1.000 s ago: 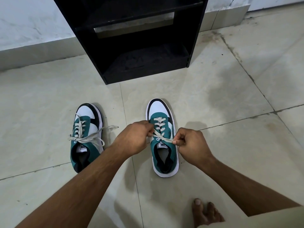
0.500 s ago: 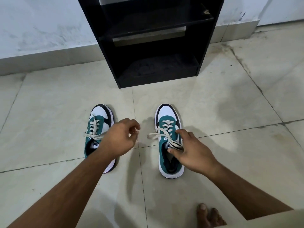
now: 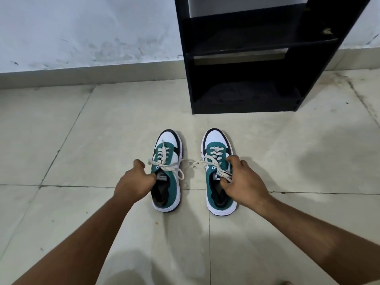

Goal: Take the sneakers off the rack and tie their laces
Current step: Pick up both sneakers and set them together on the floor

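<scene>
Two teal, white and black sneakers stand side by side on the tiled floor, toes toward the rack. My left hand grips the left sneaker at its collar, fingers tucked into the opening beside the tongue. That sneaker's cream laces lie in a loose bow, one end trailing right. My right hand holds the right sneaker at the tongue, fingers curled over the lower laces. Both heels are uncovered.
The black shoe rack stands against the wall just beyond the sneakers, its lower shelves bare. A grey skirting board runs along the white wall at the left. Pale floor tiles spread on all sides.
My left hand let go of the right sneaker's lace and moved over to the left sneaker's collar. My right hand shifted from the lace to the tongue. The sneakers now stand closer together.
</scene>
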